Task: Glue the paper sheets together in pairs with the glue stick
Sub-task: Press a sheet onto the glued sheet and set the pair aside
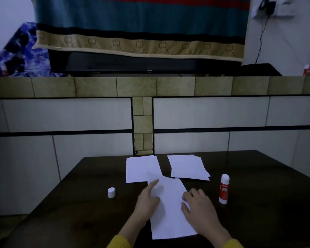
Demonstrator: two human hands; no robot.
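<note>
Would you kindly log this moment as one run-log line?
left hand: flat on near sheet | right hand: flat on near sheet | glue stick: upright, uncapped, right | cap: left

Right of the right hand's fingers (190, 195), passage is blocked by the upright glue stick (224, 189); left of the left fingers (153, 183), only the cap (111, 192) interrupts bare table (82, 203).

A home living room: a cloth-draped television (145, 61) on a tiled ledge (97, 86) behind a dark wooden table (258, 203).
</note>
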